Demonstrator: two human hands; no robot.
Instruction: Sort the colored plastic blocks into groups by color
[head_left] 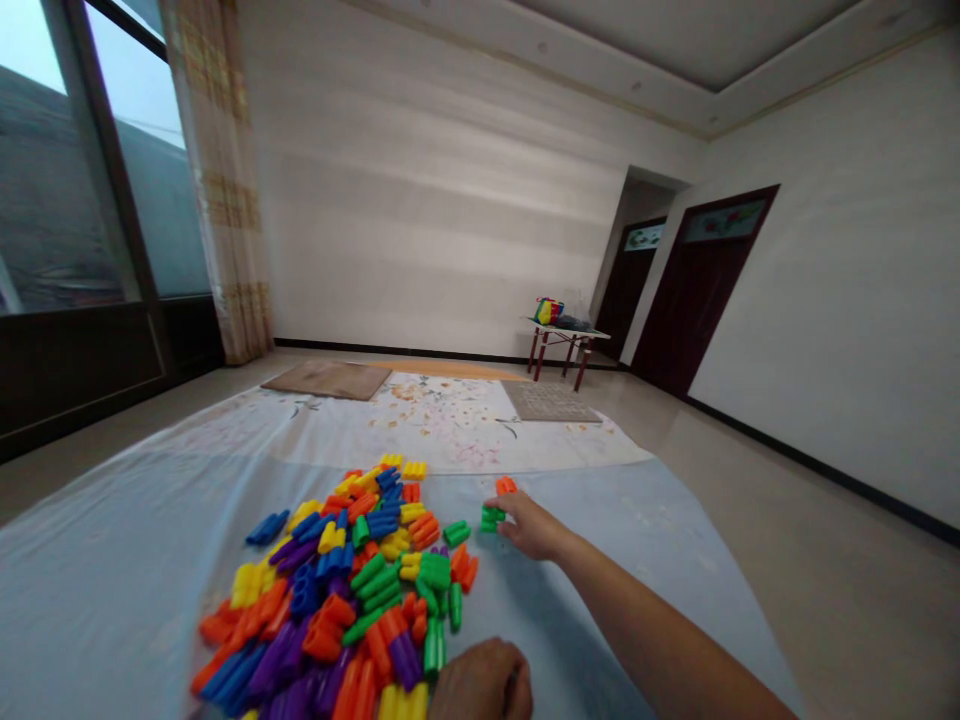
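A large pile of plastic blocks in red, orange, yellow, green, blue and purple (300, 590) lies on the light blue cloth (630, 580). Reaching in from the right, my right hand (529, 525) has its thumb and fingers on a green block (490, 518), right of the pile. An orange block (505, 485) lies just behind those fingers. My left hand (484, 682) is at the bottom edge beside the pile's near right side, near yellow and green blocks. Its fingers are curled, and what they hold, if anything, is hidden.
Beyond the blue cloth lies a white flowered cloth (450, 420) with a brown mat (328, 380) at its left and a grey-brown mat (551, 402) at its right. A small table (574, 331) with a colourful bag (548, 311) stands by the far wall.
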